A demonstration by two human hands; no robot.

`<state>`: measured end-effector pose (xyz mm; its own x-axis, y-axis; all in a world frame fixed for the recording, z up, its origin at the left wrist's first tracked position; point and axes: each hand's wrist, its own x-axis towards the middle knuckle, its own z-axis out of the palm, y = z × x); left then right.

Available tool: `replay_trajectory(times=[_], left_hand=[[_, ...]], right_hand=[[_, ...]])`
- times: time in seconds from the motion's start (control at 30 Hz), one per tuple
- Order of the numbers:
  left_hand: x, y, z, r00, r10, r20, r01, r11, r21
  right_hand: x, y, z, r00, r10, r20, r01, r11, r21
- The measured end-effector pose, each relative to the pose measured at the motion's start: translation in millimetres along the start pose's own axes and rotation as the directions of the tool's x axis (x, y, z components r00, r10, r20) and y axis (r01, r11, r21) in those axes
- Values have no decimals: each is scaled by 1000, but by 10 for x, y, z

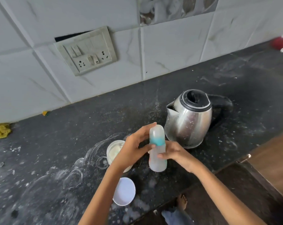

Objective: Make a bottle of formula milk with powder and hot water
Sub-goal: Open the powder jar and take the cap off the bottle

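- Translucent plastic baby bottle with a teal collar and clear dome cap (157,148) stands upright on the dark speckled stone counter (56,151), near the front edge, centre of view. Cap on, so neither water nor powder can go in as it stands.
- Right hand (174,154) wraps the lower body from 3 o'clock, fingers curled round it. Likely there to brace the bottle against twisting.
- Left hand (134,146) comes in from 9 o'clock: thumb against the bottle just under the collar, fingers curved up over the cap's side. Reads as a grip for turning or pulling the top; whether it is coming off or going on cannot be told.
- Bottle contents not readable through the frosted wall.
- Small clear tub of pale powder (114,151), lid off, sits at the bottle's 9 o'clock, partly behind the left wrist. Within easy scooping reach.
- White round lid (124,190) lies at 7 o'clock, inner face up, apart from the tub.
- Stainless steel electric kettle with black lid and handle (188,119) stands just beyond the bottle at 1 o'clock, spout toward 9 o'clock, handle to the right. Handy for a right-hand pour.
- Counter is dusted with white smears and ring marks.
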<state>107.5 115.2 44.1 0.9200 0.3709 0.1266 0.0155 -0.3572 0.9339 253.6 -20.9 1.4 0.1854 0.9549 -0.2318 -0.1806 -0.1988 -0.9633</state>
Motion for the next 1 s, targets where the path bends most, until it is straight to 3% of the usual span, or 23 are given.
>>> replay_trajectory(times=[0.13,0.33,0.4,0.5,0.63,0.73,0.87,1.0], left_hand=[[61,195,-98,980,-58,189,104,964,-245],[8,205,7,994,-63,85,85,953,-291],[-35,162,87,999,-30,-23,25,984,-177],[-88,116,255,957,39,-288,17,982,189],[-157,144,447,881,65,-469,98,944,316],[-213,111,506,844,101,-526,129,915,382],[-340,71,520,819,134,-558,162,879,449],[-459,135,487,804,211,-556,120,858,499]], right_hand=[[-66,-139,-86,969,68,237,-71,998,3],[-64,-126,-89,986,49,158,-52,999,15],[-66,-110,-38,994,50,98,-45,998,-48],[-16,-55,144,992,-40,-120,18,984,-176],[78,116,405,856,-231,-463,48,927,-372],[119,157,520,799,-290,-527,4,879,-478],[209,177,651,774,-364,-518,3,820,-572],[263,265,668,736,-429,-524,-1,774,-634]])
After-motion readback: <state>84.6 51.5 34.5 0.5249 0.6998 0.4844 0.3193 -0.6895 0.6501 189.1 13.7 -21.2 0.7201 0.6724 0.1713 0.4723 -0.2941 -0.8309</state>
